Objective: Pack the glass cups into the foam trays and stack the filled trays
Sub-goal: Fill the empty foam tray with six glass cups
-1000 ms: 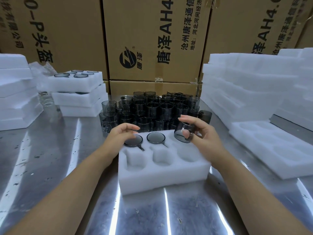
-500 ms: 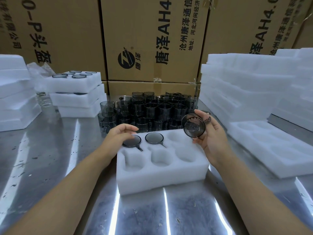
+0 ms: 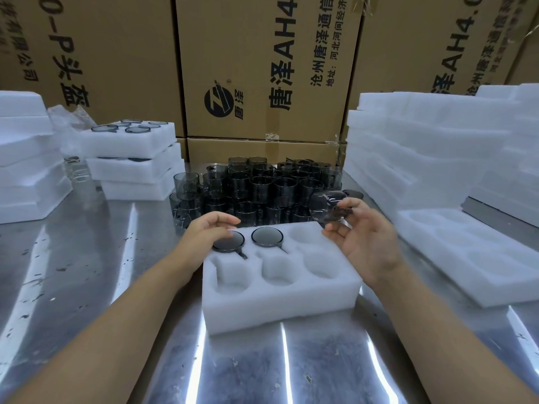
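Held cup (image 3: 328, 209): smoky glass, pinched between thumb and fingertips of the right hand (image 3: 367, 243), lifted above the back right corner of the foam tray (image 3: 280, 298) at centre frame. It is tipped on its side, round face toward the camera. I judge this is to line up body and handle before it goes down.

Third back pocket (image 3: 304, 236), just below and left of the cup, is vacant and is the likely target. Two seated cups (image 3: 267, 237) fill the other back pockets, handles lying in slots toward the front row. The front three pockets are vacant.

Left hand (image 3: 204, 237) rests at the tray's back left corner, fingers relaxed over the first seated cup, gripping nothing. I read it as steadying the light foam.

Loose cups (image 3: 256, 188) stand packed just behind the tray, an easy reach. Filled trays (image 3: 131, 158) are stacked upper left and empty trays (image 3: 423, 158) piled at right, keeping supply and output apart. All sit on a steel desk (image 3: 87, 258).
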